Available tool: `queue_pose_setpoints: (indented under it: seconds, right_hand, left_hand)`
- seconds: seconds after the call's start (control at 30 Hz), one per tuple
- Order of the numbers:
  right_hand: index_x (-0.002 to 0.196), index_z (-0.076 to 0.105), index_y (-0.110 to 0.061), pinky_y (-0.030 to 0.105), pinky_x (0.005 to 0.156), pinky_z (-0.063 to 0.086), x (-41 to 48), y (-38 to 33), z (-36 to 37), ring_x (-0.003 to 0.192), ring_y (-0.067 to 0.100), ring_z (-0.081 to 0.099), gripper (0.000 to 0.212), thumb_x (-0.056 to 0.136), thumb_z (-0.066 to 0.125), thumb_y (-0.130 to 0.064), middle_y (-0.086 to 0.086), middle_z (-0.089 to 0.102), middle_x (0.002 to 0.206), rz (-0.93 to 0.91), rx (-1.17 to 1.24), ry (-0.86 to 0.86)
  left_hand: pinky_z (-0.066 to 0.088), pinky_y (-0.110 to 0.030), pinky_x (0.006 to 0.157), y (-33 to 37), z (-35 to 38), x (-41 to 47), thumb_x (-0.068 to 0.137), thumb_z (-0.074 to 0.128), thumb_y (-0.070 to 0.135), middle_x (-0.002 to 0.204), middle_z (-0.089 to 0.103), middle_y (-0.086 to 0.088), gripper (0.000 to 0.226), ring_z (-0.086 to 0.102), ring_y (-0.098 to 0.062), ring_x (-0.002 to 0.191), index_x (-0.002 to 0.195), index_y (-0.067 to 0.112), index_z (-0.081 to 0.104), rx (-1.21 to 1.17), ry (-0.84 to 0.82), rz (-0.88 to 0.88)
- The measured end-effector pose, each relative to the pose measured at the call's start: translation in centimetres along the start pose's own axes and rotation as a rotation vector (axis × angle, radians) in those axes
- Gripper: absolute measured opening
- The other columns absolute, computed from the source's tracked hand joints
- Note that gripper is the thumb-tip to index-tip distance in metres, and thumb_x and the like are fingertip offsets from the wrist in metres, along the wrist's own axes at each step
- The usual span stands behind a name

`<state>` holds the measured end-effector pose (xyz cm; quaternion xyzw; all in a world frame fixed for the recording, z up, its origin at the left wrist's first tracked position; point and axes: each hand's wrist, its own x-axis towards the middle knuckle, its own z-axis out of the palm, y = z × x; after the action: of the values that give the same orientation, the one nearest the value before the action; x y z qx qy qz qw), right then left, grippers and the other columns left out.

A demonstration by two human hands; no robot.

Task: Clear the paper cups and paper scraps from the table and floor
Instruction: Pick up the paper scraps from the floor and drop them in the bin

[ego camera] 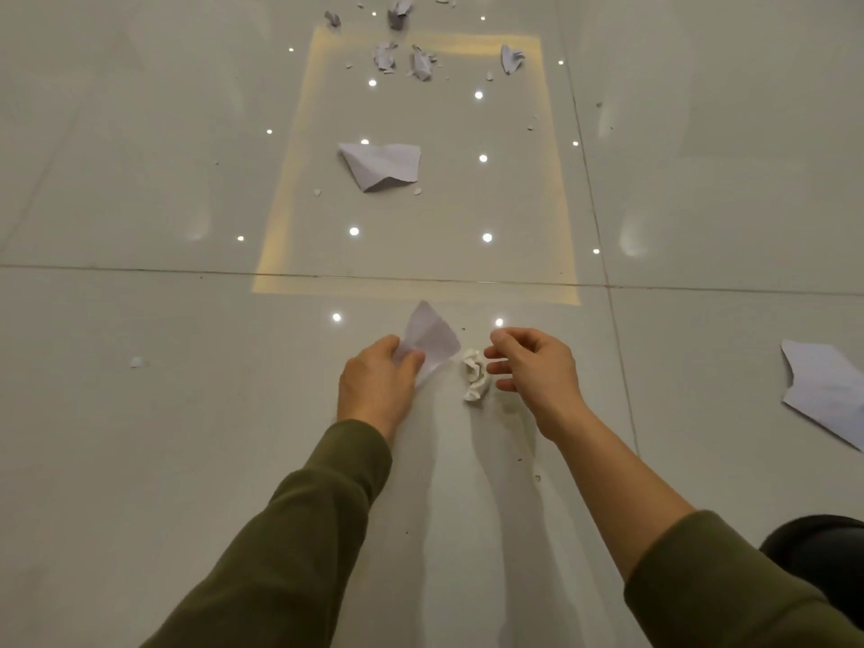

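My left hand [376, 381] pinches a folded white paper scrap [432, 339] between thumb and fingers, just above the glossy tiled floor. A crumpled white paper ball [474, 374] lies on the floor right beside it. My right hand [533, 367] hovers just right of the ball, fingers spread and curled toward it, holding nothing. Farther ahead lies a larger folded sheet [381, 166]. Several crumpled scraps [421, 63] sit at the far end. Another torn sheet [825, 390] lies at the right edge.
The floor [163, 437] is pale glossy tile with dark grout lines and reflected ceiling lights. Tiny paper bits [136, 362] are scattered around. A dark rounded object [823, 554] shows at the lower right corner.
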<state>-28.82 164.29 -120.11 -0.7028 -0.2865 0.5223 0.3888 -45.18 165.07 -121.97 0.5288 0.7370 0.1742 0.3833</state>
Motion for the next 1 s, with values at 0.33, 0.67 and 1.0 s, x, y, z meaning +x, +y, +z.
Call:
queue_pose_setpoints:
  seconds: [0.33,0.67,1.0]
  right_hand:
    - [0.085,0.065,-0.021,0.027,0.062,0.058,0.1,-2.4,0.6,0.075,0.014,0.070,0.011,0.079,0.073,-0.025,0.005,0.070,0.092,-0.102,0.049,-0.159]
    - [0.100,0.059,-0.011,0.025,0.055,0.057,1.5,-1.4,-4.1,0.072,0.018,0.068,0.013,0.094,0.052,-0.020,0.003,0.063,0.091,-0.156,0.080,0.268]
    - [0.097,0.070,-0.013,0.035,0.071,0.060,1.1,1.5,-5.5,0.073,0.016,0.067,0.020,0.090,0.054,-0.022,-0.001,0.068,0.088,-0.013,-0.012,0.218]
  left_hand:
    - [0.037,-0.018,0.056,4.8,-1.3,-0.6,0.092,0.050,0.035,0.069,0.055,0.002,0.024,0.052,-0.013,0.064,0.077,0.019,0.057,-0.145,-0.149,0.237]
    - [0.041,-0.023,0.082,3.5,2.0,-0.4,0.092,0.053,0.032,0.117,0.058,0.002,0.035,0.057,-0.016,0.096,0.126,0.025,0.053,0.249,-0.063,0.265]
    - [0.040,-0.021,0.074,2.9,5.4,-1.5,0.094,0.049,0.033,0.104,0.059,0.001,0.025,0.053,-0.014,0.084,0.112,0.019,0.059,0.429,-0.077,0.432]
